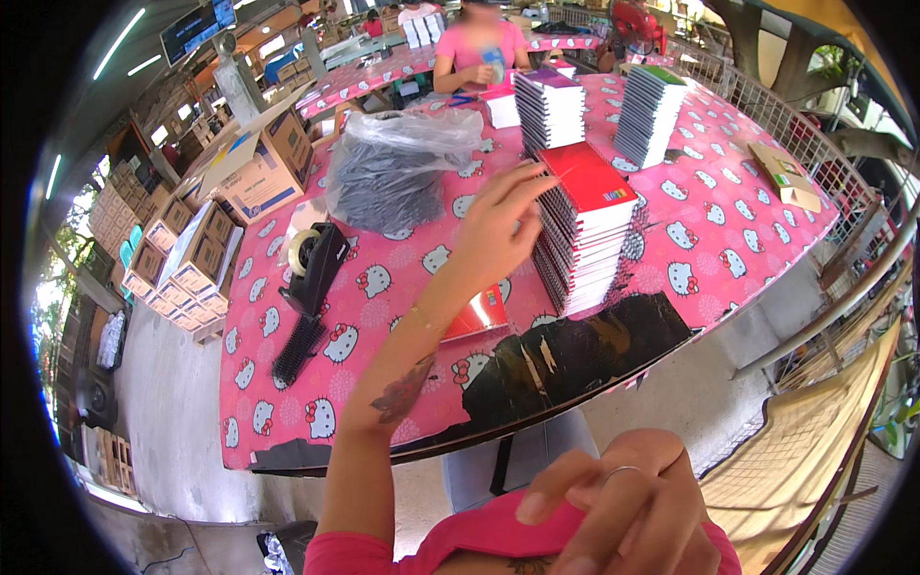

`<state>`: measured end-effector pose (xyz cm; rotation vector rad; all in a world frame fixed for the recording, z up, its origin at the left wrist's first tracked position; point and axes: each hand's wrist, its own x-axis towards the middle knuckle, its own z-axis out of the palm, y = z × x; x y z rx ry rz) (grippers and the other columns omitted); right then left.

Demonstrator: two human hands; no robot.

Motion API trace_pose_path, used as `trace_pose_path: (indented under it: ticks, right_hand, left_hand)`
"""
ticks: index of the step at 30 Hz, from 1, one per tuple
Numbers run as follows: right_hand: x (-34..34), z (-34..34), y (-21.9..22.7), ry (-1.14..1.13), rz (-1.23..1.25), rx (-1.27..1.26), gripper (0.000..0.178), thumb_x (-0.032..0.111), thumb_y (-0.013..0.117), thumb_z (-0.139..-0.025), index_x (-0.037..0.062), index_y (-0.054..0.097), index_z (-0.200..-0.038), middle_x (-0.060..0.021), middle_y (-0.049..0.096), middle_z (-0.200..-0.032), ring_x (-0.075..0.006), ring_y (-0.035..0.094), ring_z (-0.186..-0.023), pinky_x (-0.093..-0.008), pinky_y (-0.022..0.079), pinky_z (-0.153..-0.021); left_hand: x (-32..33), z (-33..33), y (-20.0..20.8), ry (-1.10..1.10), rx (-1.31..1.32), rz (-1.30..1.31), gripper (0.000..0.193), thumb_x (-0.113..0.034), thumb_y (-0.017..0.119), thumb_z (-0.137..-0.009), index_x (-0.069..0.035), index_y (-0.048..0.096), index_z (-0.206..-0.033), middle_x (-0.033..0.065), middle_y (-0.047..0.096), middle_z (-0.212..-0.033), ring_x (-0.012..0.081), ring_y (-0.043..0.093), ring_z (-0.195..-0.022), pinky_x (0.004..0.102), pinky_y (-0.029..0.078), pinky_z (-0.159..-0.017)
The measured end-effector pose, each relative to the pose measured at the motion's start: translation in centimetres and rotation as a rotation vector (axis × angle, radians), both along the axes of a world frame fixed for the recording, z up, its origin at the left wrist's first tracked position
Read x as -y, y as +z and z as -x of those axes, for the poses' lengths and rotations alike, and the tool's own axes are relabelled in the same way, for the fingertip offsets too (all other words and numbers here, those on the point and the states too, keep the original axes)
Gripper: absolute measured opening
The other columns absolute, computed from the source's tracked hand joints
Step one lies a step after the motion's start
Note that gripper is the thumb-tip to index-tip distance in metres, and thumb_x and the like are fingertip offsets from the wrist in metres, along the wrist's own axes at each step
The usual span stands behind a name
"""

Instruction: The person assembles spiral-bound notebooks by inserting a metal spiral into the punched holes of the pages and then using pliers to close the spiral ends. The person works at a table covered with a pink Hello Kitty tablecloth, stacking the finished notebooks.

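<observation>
Notebooks (592, 177) in three tall stacks stand on your pink surface (738, 225), your left hand (500, 216) at the nearest.

Your left hand is loosely open, fingers bent at the left edge of the red-topped stack (580, 244); whether the fingertips touch its cover is hard to tell. Your right hand (628, 503) is near your chest, fingers curled, and you cannot tell whether it grips anything. Farther back stand one purple-topped stack (553, 110) and one green-topped stack (649, 117), with one shorter pile (502, 107) beside the purple. One red notebook (481, 314) lies flat, partly behind your forearm. To your left are one tape dispenser (321, 268), one black brush (299, 351) just beside it and one bulky plastic bag (393, 177). One person (479, 48) in pink is across from you.
</observation>
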<state>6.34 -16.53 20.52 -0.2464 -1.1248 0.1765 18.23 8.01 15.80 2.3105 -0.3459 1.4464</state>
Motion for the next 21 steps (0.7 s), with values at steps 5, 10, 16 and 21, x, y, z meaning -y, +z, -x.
trace_pose_path:
  ticks: [5, 10, 16, 21]
  right_hand:
    - [0.9, -5.1, -4.4, 0.304, 0.329, 0.449, 0.034, 0.023, 0.056, -0.098, 0.0014, 0.058, -0.125, -0.0185, 0.065, -0.111, -0.0353, 0.063, -0.104, -0.047, 0.049, -0.091]
    - [0.3, -6.7, -23.7, 0.411, 1.348, 0.92, 0.049, 0.035, 0.056, -0.098, 0.0043, 0.051, -0.135, -0.0177, 0.053, -0.137, -0.0331, 0.052, -0.125, -0.0455, 0.042, -0.102]
    - [7.8, -6.4, -37.6, -0.58, 1.606, 1.502, 0.058, 0.052, 0.06, -0.089, 0.0057, 0.062, -0.124, -0.0182, 0.053, -0.136, -0.0379, 0.058, -0.118, -0.0524, 0.048, -0.092]
    - [4.4, -9.8, -26.9, 0.725, 1.906, 1.361, 0.046, 0.041, 0.066, -0.087, 0.0003, 0.069, -0.109, -0.0195, 0.051, -0.138, -0.0371, 0.055, -0.118, -0.0497, 0.047, -0.094]
  left_hand:
    - [-5.2, 10.2, -9.7, 0.283, -0.622, 0.028, 0.019, -0.011, 0.065, -0.086, -0.007, 0.068, -0.104, 0.0125, 0.063, -0.112, 0.0343, 0.062, -0.1, 0.0422, 0.053, -0.084]
    - [-4.0, 14.2, -16.6, 0.347, -0.677, -0.214, 0.03, -0.021, 0.062, -0.092, -0.004, 0.062, -0.117, 0.016, 0.062, -0.117, 0.0337, 0.06, -0.112, 0.043, 0.051, -0.093]
    - [-4.5, 16.0, -18.0, 0.481, -0.666, -0.392, 0.04, -0.015, 0.059, -0.087, -0.001, 0.056, -0.124, 0.0187, 0.06, -0.125, 0.0343, 0.056, -0.121, 0.0446, 0.045, -0.104]
    - [-1.7, 15.6, -12.3, 0.488, -0.554, -0.218, 0.033, -0.008, 0.059, -0.082, 0.0, 0.059, -0.114, 0.0154, 0.063, -0.11, 0.0331, 0.059, -0.107, 0.0459, 0.046, -0.097]
